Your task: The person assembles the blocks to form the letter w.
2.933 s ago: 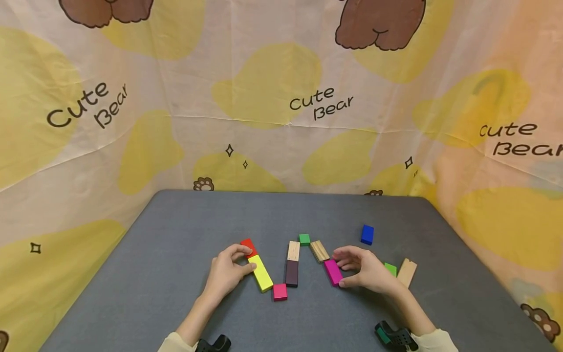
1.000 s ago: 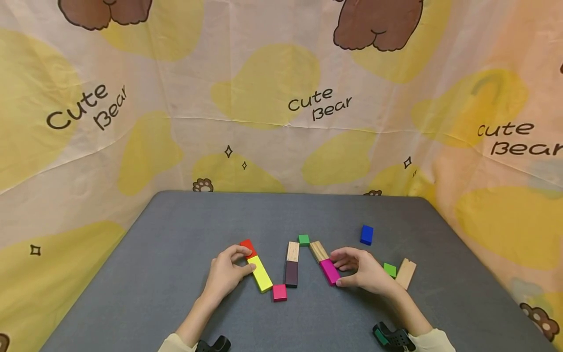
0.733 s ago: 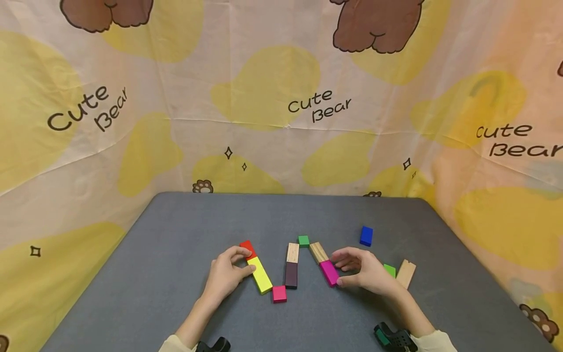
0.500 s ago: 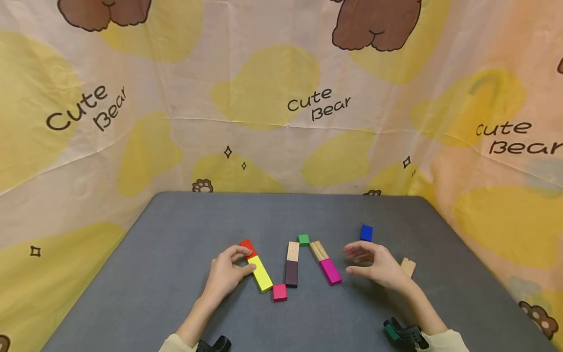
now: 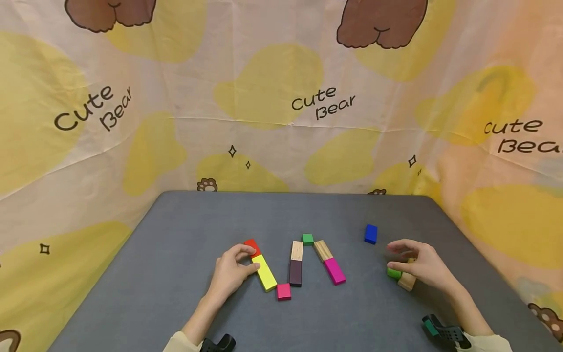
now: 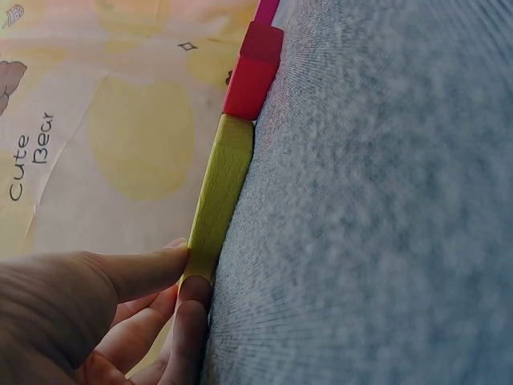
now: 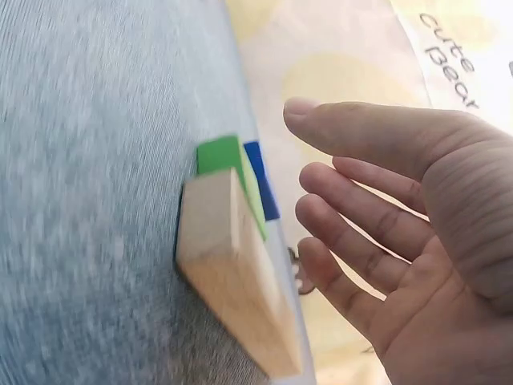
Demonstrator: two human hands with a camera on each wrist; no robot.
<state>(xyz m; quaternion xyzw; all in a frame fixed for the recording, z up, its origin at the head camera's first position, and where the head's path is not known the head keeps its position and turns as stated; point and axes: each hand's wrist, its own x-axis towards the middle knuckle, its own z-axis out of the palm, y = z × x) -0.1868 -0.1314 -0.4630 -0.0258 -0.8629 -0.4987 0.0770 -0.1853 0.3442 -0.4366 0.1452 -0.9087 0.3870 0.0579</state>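
Note:
My left hand (image 5: pixel 229 271) pinches the line of a red block (image 5: pixel 252 244) and a yellow block (image 5: pixel 267 275) at their left side; in the left wrist view its thumb and fingers sit at the yellow block's near end. A pink block (image 5: pixel 283 292) adjoins the yellow one's lower end. My right hand (image 5: pixel 424 264) hovers, fingers apart and holding nothing, over a light green block (image 5: pixel 393 273) and a plain wooden block (image 5: pixel 407 281), partly hiding both. The right wrist view shows a gap between this hand and the wooden block (image 7: pixel 236 273).
A dark purple block (image 5: pixel 295 273), a wooden block (image 5: pixel 296 250), a green block (image 5: pixel 308 239), a striped wooden block (image 5: pixel 323 250) and a magenta block (image 5: pixel 335 271) continue the zigzag. A blue block (image 5: pixel 371 234) lies apart on the grey table (image 5: pixel 211 210). A printed cloth hangs behind.
The magenta block was pushed against the striped wooden block, then my right hand let go and moved right to the light green and wooden blocks. My left hand stays in place.

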